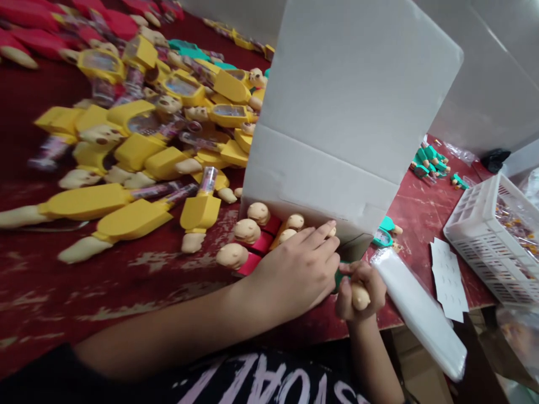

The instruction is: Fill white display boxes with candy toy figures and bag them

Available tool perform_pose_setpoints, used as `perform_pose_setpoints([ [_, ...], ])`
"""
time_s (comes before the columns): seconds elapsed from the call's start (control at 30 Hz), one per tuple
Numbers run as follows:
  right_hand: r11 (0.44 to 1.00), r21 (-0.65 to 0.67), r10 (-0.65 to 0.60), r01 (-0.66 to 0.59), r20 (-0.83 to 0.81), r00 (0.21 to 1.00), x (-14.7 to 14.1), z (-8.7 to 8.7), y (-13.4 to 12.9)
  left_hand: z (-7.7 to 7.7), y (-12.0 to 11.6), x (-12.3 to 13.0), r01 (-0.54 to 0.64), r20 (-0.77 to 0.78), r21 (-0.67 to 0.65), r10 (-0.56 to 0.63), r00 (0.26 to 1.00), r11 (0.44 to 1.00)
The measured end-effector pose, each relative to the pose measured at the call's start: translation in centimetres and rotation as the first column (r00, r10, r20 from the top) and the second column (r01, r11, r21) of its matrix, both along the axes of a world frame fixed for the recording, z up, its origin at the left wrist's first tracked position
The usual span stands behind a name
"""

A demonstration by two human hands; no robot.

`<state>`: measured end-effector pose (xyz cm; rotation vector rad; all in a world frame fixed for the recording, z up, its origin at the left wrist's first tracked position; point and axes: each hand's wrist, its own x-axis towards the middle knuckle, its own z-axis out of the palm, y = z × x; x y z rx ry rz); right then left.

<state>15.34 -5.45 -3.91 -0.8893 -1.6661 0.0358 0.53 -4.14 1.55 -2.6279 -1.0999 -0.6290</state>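
My left hand (pixel 295 269) lies flat, fingers stretched, across the cream animal-head ends of yellow toys (pixel 296 221) at the white cardboard box (pixel 311 179). Beside it, red toys (pixel 263 242) with cream animal heads (pixel 246 230) stick out of the box's near side. My right hand (pixel 362 289) is closed around a green toy with a cream animal head (pixel 360 296), close to the left fingertips. Most of that green toy is hidden by the hands. The box's tall flap stands up behind them.
Many yellow toys (pixel 197 212) with clear candy tubes lie on the worn red table (pixel 160 292), with red toys (pixel 37 39) behind. On the right are green toys (pixel 429 160), a stack of plastic bags (pixel 421 308), a white cardboard divider (pixel 448 280) and a white crate (pixel 484 241).
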Motion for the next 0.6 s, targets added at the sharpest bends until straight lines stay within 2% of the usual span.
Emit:
perform_pose_setpoints([
  [0.1,0.998,-0.048,-0.049,0.048,-0.024,0.999,-0.3,0.8,0.8,-0.1,0.0,-0.1,0.004,-0.001,-0.012,-0.004,1.000,1.000],
  [0.2,0.975,0.019,-0.220,0.219,0.057,0.974,-0.2,1.2,1.7,-0.1,0.0,-0.2,0.026,-0.032,-0.029,-0.027,0.999,0.999],
  [0.27,0.960,0.012,-0.280,0.280,0.083,0.956,-0.1,1.2,2.2,-0.1,0.0,-0.3,0.057,-0.054,-0.043,-0.059,0.997,0.997],
  [0.4,0.966,-0.210,-0.148,0.152,0.035,0.988,-0.1,1.1,3.2,0.2,0.0,-0.4,0.048,-0.078,-0.062,-0.053,0.996,0.997],
  [0.47,0.957,-0.263,-0.121,0.118,0.004,0.993,-0.1,1.0,3.6,0.3,0.0,-0.4,0.036,-0.060,-0.058,-0.039,0.997,0.998],
  [0.6,0.930,-0.366,-0.038,0.028,-0.021,0.999,0.5,1.4,3.8,0.1,-0.1,-0.3,0.014,0.078,-0.018,-0.012,0.997,1.000],
])
